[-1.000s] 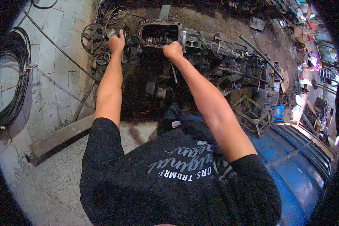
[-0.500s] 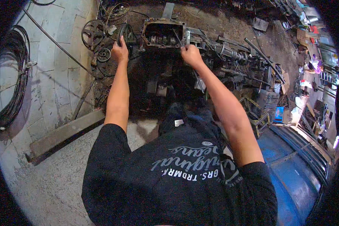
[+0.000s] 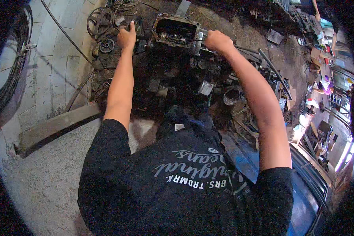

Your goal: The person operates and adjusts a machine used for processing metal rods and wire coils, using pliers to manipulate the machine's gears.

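A metal gearbox housing (image 3: pixel 158 36) lies ahead of me with its top uncovered. Inside it, a shaft with gears (image 3: pixel 173 38) shows. To its left, my left hand (image 3: pixel 126 38) is closed round the rim of a dark pulley wheel (image 3: pixel 137 26), the thumb pointing up. My right hand (image 3: pixel 219 41) is a fist beside the housing's right wall. A thin dark metal rod (image 3: pixel 203 40) sticks out of that fist toward the housing; the rest of it is hidden by the hand.
A spoked wheel (image 3: pixel 98 21) and a smaller wheel (image 3: pixel 107 46) lie by the left wall. Coiled black hose (image 3: pixel 17 74) hangs there, above a long beam (image 3: pixel 59 128). Greasy machine parts and a long pipe (image 3: pixel 275 72) lie to the right, past a round can (image 3: pixel 232 95).
My right hand has moved right, from the front of the housing to beside its right wall. The rod, slanted across the opening before, now barely shows. My left hand stays at the pulley wheel.
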A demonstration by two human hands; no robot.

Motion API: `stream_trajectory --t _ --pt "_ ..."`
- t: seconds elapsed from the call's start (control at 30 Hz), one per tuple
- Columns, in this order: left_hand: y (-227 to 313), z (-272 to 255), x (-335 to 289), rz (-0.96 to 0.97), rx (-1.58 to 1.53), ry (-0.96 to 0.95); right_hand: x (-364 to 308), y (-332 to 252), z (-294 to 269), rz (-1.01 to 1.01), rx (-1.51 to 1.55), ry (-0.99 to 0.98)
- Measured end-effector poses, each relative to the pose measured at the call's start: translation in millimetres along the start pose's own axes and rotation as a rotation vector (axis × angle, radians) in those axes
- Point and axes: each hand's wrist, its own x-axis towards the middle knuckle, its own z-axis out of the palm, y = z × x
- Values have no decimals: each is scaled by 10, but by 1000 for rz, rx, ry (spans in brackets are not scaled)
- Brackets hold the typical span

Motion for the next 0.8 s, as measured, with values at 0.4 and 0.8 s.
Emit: stream_trajectory --t 0.4,0.8 --pt "-173 202 581 153 165 -183 484 169 -34 -271 -54 -84" --pt "-138 390 629 394 77 19 383 60 -105 -209 -64 -189"
